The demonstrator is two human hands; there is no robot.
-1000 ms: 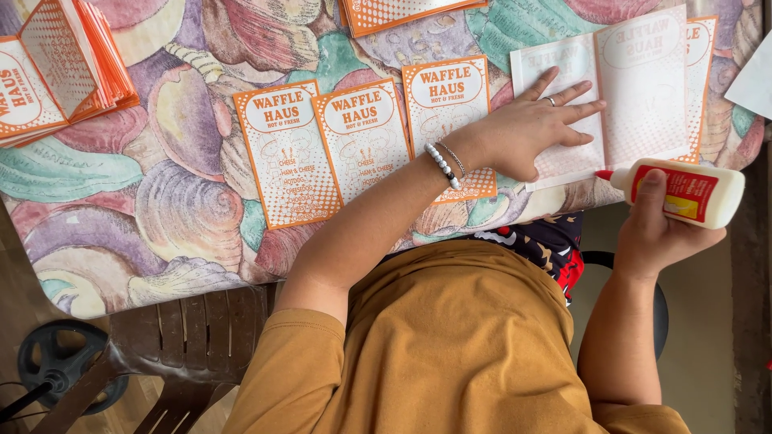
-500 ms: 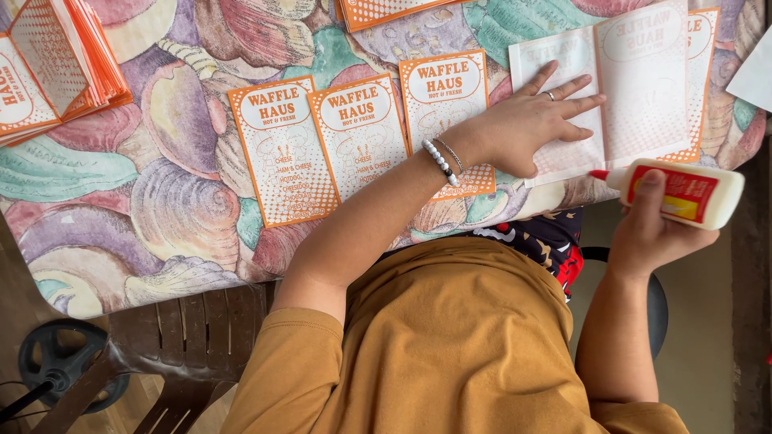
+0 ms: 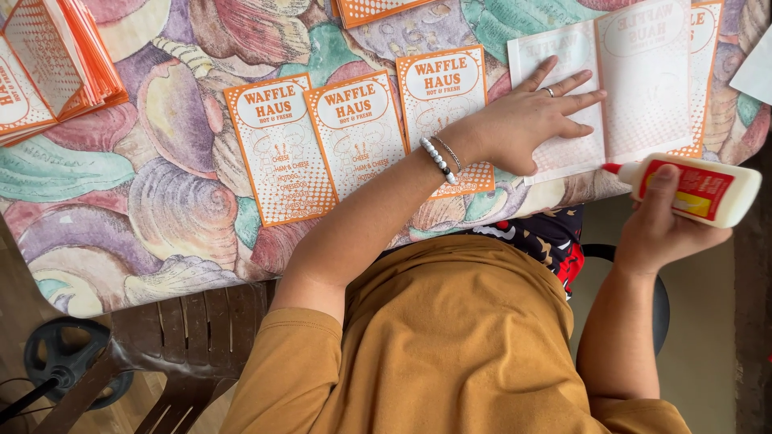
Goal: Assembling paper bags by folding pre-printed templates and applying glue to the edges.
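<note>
1. My left hand (image 3: 527, 120) lies flat, fingers spread, grip released, palm pressing down on the pale sheet (image 3: 611, 88).
2. That pale sheet lies on the counter (image 3: 161, 185) near its front edge, showing faint mirrored print. It partly covers an orange-edged card underneath.
3. My right hand (image 3: 659, 229) has its grip clenched around a white glue bottle (image 3: 696, 191) with a red and yellow label.
4. The glue bottle lies sideways just off the counter's front edge. Its red nozzle points left, right at the lower right corner of the pale sheet; I cannot tell whether the tip touches.
5. My right index finger lies along the top of the bottle's label.
6. A beaded bracelet (image 3: 438, 159) and a thin bangle sit on my left wrist; a ring shows on one left finger.
7. Three orange and white printed cards (image 3: 354, 133) lie side by side on the counter, left of my left hand. My forearm crosses the lower corner of the rightmost one.
8. A stack of the same orange cards (image 3: 56, 72) sits at the far left, well apart from both hands.
9. More orange cards poke in at the top edge.
10. The counter wears a cloth with a big seashell pattern.
11. I have a mustard shirt (image 3: 450, 345) on; a brown plastic chair (image 3: 185, 345) stands at lower left.
</note>
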